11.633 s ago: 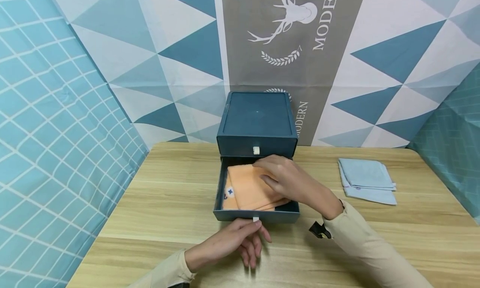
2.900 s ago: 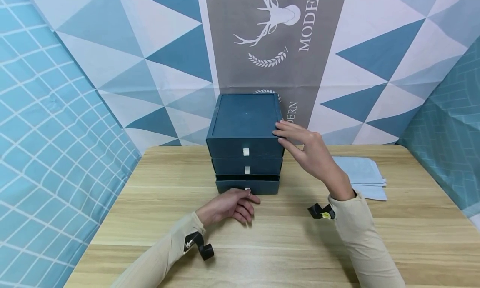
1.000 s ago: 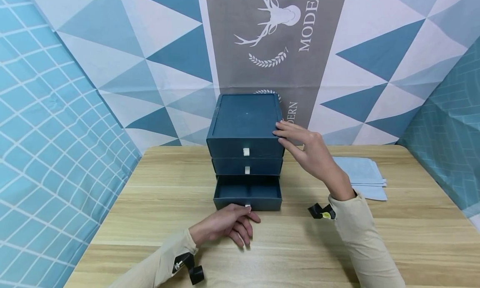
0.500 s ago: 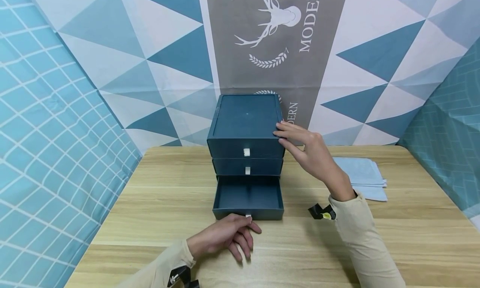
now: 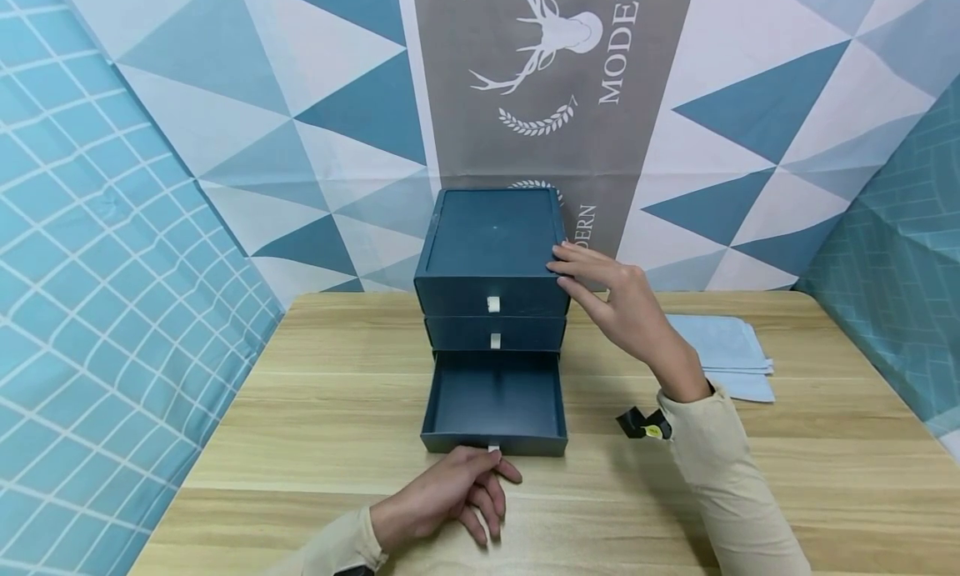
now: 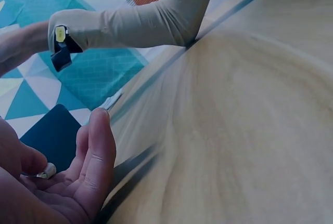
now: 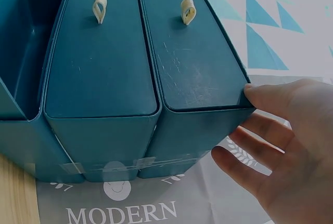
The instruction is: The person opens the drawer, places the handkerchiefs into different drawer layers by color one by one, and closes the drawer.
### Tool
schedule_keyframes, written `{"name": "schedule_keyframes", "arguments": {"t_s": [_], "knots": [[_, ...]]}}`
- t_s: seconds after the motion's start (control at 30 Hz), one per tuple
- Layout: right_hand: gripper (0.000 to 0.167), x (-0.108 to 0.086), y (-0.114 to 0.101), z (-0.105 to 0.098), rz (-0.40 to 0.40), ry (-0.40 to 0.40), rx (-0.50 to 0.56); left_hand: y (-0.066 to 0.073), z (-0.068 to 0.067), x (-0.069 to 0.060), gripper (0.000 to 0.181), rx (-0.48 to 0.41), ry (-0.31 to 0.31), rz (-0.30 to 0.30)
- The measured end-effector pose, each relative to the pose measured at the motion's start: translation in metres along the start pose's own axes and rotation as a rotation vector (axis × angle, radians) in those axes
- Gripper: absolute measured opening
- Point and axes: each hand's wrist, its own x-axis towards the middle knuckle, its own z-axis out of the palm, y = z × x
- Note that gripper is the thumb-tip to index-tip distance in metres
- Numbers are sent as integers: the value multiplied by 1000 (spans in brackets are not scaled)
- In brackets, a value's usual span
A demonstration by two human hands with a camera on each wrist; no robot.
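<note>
A dark blue drawer box (image 5: 491, 234) with three stacked drawers stands at the back of the table. Its bottom drawer (image 5: 495, 444) is pulled well out and its inside is bare. My left hand (image 5: 457, 493) pinches the white pull tab (image 5: 493, 449) of that drawer between thumb and finger; in the left wrist view the tab (image 6: 48, 171) sits under the thumb. My right hand (image 5: 615, 301) rests its fingers on the top right front corner of the box. The right wrist view shows the upper two drawers shut, each with a looped tab (image 7: 99, 8).
Folded light blue cloths (image 5: 723, 347) lie on the wooden table (image 5: 337, 443) to the right, partly behind my right forearm. Patterned sheets (image 5: 300, 142) hang close behind the box and along both sides.
The bottom drawer has slid out toward me along with my left hand. My right hand stays at the box corner. Earlier, the middle drawer was out with orange cloth inside; it is shut now.
</note>
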Motion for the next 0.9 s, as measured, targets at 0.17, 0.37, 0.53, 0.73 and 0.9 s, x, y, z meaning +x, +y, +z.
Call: {"name": "schedule_keyframes", "arguments": {"t_s": [0.17, 0.37, 0.53, 0.73, 0.9], "knots": [[30, 0, 0, 1, -5, -2, -2, -3, 4, -5, 46, -10, -3, -18], [30, 0, 1, 1, -9, 1, -1, -9, 10, -10, 46, -22, -45, -32], [30, -1, 1, 1, -11, 2, -2, -15, 13, -13, 46, -38, -78, -32], [30, -1, 1, 2, -20, 5, -3, -18, 15, -16, 46, -39, -64, -29], [30, 0, 0, 1, -20, 8, -1, -19, 16, -17, 46, -43, -63, -26]]}}
